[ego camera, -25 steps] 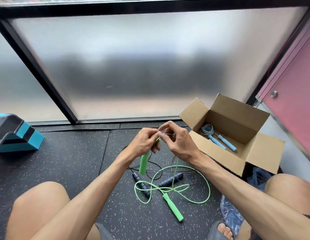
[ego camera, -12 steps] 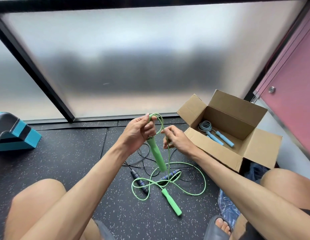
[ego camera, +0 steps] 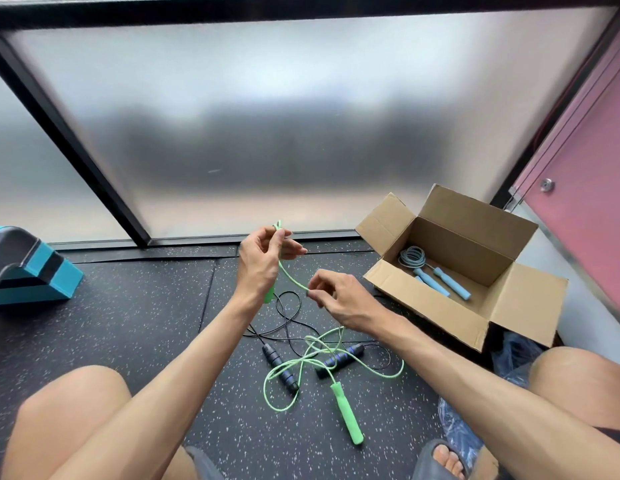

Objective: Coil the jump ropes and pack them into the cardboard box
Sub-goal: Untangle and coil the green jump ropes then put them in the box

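Left hand [ego camera: 262, 261] gripping green jump rope [ego camera: 291, 278] handle, right hand [ego camera: 343, 301] fingers [ego camera: 319, 277] pinching its cord (taut between them)

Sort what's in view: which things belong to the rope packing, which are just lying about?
Job: green jump rope, held by left hand and right hand; black jump rope; blue jump rope in cardboard box.
Lying about: teal block, blue plastic bag.

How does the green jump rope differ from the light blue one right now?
The blue rope is wound into a neat coil; the green rope sprawls in loose loops. The blue rope lies inside the cardboard box; the green rope is outside, partly on the floor, one handle gripped by the left hand, its cord pinched by the right hand. Both have slim handles.
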Available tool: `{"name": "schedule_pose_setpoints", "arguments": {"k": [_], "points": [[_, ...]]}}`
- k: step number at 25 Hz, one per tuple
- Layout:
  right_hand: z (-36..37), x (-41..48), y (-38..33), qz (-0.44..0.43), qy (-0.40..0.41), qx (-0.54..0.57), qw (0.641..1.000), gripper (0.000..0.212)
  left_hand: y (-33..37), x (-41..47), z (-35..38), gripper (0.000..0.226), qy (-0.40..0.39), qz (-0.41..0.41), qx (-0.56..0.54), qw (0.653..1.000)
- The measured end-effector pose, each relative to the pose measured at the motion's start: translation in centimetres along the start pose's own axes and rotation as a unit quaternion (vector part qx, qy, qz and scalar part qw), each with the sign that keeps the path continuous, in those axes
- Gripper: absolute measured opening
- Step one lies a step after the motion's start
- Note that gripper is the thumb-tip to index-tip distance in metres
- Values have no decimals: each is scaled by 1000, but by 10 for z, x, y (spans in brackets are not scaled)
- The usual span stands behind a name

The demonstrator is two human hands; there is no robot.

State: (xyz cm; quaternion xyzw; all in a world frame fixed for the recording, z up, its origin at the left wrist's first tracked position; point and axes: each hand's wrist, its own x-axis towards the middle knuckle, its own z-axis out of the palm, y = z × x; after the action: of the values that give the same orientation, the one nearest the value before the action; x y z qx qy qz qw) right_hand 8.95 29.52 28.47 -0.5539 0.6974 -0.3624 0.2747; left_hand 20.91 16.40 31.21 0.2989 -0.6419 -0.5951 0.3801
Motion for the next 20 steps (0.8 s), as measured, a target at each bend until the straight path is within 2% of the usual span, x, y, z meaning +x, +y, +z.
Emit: {"name": "schedule_pose_setpoints", "arguments": {"k": [3,5,8,11,13,17,20], "points": [[-16,9,-28,-95,46,-24,994,11,4,-3,4,19,-44,52,156,985],[-31,16,-39,-145,70,-54,985,10,7,-5,10,24,-83,54,185,978],[-56,24,-44,-154,117,-49,980,7,19,-2,17,35,-137,-5,126,982],[-74,28,-42,-130,165,24,977,15,32,-1,24,41,-193,-68,32,978],[-80,30,-39,-100,170,84,977,20,38,-1,28,42,-222,-89,-36,970],[-80,32,-24,-16,131,161,978,16,47,8,33,38,-229,-118,-180,949],[-74,30,-16,38,46,249,967,23,59,12,36,37,-215,-93,-227,945]]}}
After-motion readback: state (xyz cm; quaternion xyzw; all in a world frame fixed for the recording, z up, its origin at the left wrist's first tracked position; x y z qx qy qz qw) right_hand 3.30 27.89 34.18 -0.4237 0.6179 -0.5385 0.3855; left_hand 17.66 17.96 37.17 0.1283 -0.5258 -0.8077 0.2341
